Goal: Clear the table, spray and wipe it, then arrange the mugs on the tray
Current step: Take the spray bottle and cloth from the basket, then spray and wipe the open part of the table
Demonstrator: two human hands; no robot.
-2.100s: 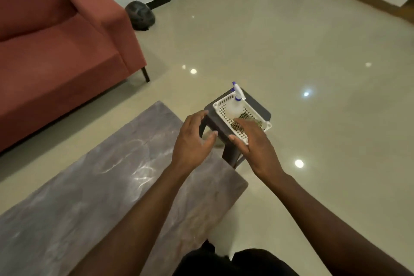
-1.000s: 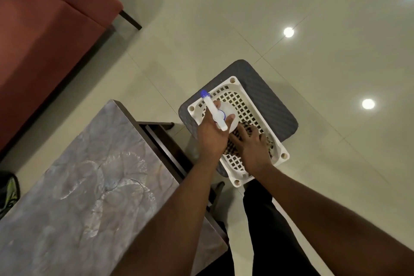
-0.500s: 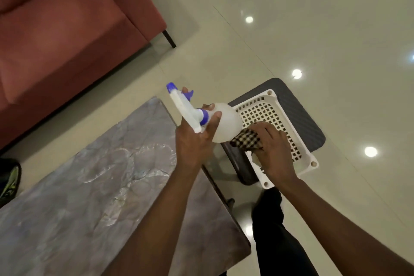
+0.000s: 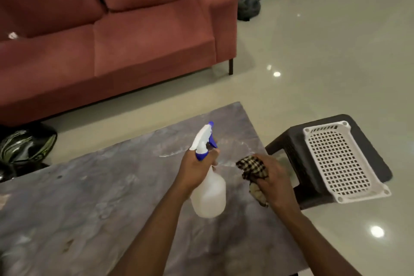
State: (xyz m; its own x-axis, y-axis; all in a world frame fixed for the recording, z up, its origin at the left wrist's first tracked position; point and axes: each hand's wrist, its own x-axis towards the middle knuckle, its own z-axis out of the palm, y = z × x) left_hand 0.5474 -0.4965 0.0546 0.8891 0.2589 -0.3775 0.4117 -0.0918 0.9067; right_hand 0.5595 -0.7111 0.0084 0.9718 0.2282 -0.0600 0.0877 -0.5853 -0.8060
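Spray bottle (image 4: pixel 209 195), white with blue trigger and no readable label, now hangs over the marble table (image 4: pixel 89 197), lifted clear of the basket (image 4: pixel 340 163). The left hand (image 4: pixel 197 170) grips its neck. Just right of those fingers, the right hand (image 4: pixel 272 177) clutches a checked cloth (image 4: pixel 253 167).
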